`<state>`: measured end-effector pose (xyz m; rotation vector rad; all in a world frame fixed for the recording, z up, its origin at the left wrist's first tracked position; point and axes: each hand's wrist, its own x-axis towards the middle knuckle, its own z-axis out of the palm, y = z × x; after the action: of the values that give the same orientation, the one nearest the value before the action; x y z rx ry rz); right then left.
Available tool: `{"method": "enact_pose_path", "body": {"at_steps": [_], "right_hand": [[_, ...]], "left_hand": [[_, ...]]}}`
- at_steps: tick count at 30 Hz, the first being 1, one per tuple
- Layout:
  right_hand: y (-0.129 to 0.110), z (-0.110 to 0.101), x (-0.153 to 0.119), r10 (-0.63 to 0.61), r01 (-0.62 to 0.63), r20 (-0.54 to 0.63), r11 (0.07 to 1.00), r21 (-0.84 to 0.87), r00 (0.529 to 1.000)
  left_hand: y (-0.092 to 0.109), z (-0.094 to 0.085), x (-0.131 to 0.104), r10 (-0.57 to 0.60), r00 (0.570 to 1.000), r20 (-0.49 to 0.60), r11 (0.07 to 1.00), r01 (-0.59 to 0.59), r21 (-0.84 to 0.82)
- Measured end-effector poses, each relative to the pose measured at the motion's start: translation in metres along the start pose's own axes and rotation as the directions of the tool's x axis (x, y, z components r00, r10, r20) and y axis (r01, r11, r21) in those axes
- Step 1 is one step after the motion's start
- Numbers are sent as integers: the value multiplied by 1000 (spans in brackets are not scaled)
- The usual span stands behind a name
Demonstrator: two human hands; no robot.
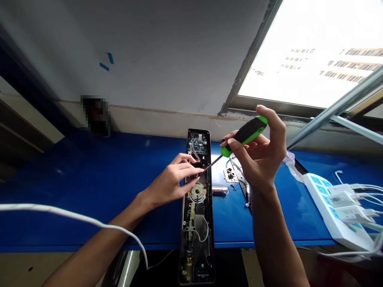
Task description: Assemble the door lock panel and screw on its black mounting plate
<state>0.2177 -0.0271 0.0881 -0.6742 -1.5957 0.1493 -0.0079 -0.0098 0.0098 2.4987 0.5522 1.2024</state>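
A long black housing lies lengthwise at the middle, its front end past the blue table's edge. Inside it are a blue circuit board, a round metal part and brass pieces. My right hand is closed round the black and green handle of a screwdriver, whose shaft slants down left into the housing. My left hand reaches over the housing from the left, its fingertips together near the screwdriver's tip. Whatever those fingertips pinch is too small to make out.
Right of the housing lie a metal plate, small screws, a wrapped cylinder and a dark panel with cables. A white power strip with plugged chargers sits at the right. A white cable crosses the left side.
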Motion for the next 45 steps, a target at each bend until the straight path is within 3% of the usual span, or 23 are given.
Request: {"method": "enact_pose_path", "body": {"at_steps": [11, 18, 25, 35, 39, 45], "right_hand": [[1, 5, -4, -10, 8, -30, 999, -54, 999], [-8, 2, 0, -145, 147, 24, 974, -172, 989], [-5, -3, -6, -207, 228, 107, 944, -238, 972], [0, 2, -13, -198, 209, 70, 944, -254, 978], [-4, 0, -14, -220, 243, 116, 939, -243, 969], [-17, -9, -8, -118, 132, 123, 985, -112, 985]], "left_hand": [[3, 0, 0, 1, 1000, 13, 998, -1, 55], [5, -5, -3, -36, 999, -2, 982, 35, 185], [6, 2, -6, -113, 993, 14, 954, 105, 282], [7, 5, -5, -164, 986, 42, 952, 147, 267], [7, 5, -5, -183, 982, 46, 953, 165, 254], [6, 5, -6, -184, 982, 37, 958, 171, 229]]}}
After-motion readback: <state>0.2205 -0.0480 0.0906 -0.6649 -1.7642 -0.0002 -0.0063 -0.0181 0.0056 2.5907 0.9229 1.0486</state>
